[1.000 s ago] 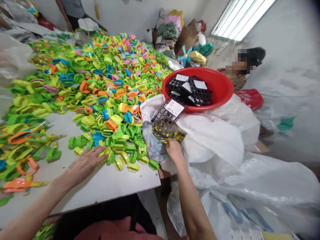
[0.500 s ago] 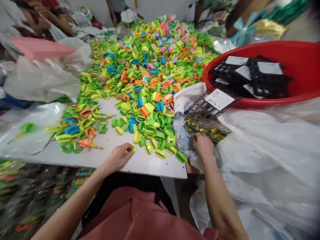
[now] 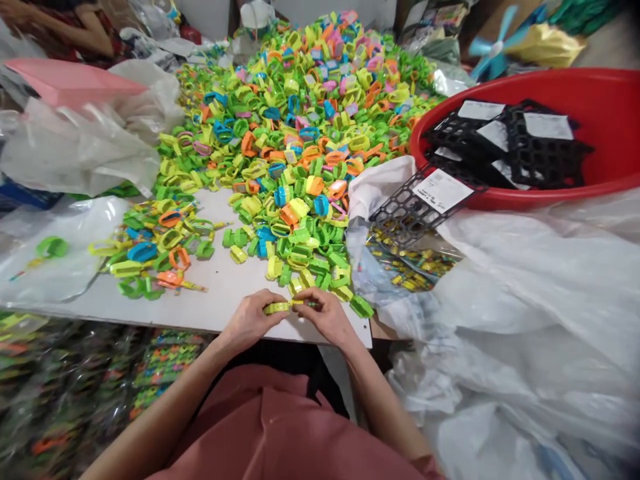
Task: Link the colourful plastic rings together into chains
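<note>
My left hand (image 3: 254,319) pinches a yellow plastic watch-shaped band (image 3: 277,308) just above the near edge of the white table (image 3: 227,310). Against the band's right end, my right hand (image 3: 325,315) pinches a small yellow stick-like piece (image 3: 298,302); its far end is hidden by the fingers. Loose green, yellow, orange and blue bands (image 3: 300,233) lie close beyond both hands. To the left sits a smaller pile of bands with thin sticks attached (image 3: 173,240). More small yellow sticks (image 3: 415,267) lie in an open bag to my right.
A black mesh piece with a white label (image 3: 440,190) leans over the bag. More black mesh lies in a red basin (image 3: 610,133). Crumpled white plastic (image 3: 540,287) covers the right side. A pink tray (image 3: 75,83) rests on plastic at the left. Another person's arm (image 3: 80,33) shows behind.
My right hand has come left from the bag of sticks to meet my left hand, bringing a small yellow piece. My left hand still holds the yellow band, now slightly further right.
</note>
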The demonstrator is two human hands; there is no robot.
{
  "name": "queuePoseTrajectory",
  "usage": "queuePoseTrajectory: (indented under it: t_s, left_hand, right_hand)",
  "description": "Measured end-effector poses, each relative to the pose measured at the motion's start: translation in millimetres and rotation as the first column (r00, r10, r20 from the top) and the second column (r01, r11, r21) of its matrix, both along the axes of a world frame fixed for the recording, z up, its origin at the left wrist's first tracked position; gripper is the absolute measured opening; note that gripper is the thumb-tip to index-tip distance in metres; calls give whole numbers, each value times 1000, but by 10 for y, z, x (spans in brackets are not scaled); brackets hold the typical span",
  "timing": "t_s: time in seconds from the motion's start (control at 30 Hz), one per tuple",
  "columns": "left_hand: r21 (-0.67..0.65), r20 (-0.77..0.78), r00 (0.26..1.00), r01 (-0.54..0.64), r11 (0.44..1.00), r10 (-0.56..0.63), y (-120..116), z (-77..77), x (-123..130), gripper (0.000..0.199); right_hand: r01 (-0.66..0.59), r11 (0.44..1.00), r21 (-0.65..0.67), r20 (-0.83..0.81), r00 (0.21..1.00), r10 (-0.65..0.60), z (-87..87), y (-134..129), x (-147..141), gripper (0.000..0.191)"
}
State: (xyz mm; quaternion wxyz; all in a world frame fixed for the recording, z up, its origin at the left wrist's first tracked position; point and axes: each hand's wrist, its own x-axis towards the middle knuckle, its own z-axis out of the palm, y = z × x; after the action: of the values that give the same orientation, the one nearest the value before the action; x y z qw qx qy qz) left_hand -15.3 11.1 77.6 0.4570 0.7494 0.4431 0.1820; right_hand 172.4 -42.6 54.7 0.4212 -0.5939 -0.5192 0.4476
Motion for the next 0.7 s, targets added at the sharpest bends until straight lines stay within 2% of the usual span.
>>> queuePoseTrajectory:
  t_s: [0.13,0.3,0.43,0.53,0.63,0.67,0.7]
  left_hand:
    - [22,-24,999,38,999,-38,-33,-54,17,24]
    - [72,-183,978,114,991,-99,-31,-57,27,19]
    - [104,-318,941,154,983,-113,-179,-54,38,17]
    - [170,-331,922,265,949,-198,-343,-95,54,21]
    - [256,-320,914,338,906,-250,-305,-124,6,23]
    - [290,-329,921,310,905,-210,-214,-108,-50,23]
    - [340,-351,929,244,908,-118,-85,-69,-135,25]
  right_hand:
    - [-18,1000,23,4,1000,18,-4,-4,29,14]
    - [-94,990,108,58,994,88,-15,-29,5,11]
    - [-287,953,98,164,949,269,74,-117,49,11]
    - [-403,912,69,152,908,390,115,-172,39,10]
    - [-370,928,52,113,925,362,89,-158,47,11]
    - [-304,951,60,117,948,296,79,-143,92,14]
    - [-209,975,74,136,971,198,73,-124,171,18]
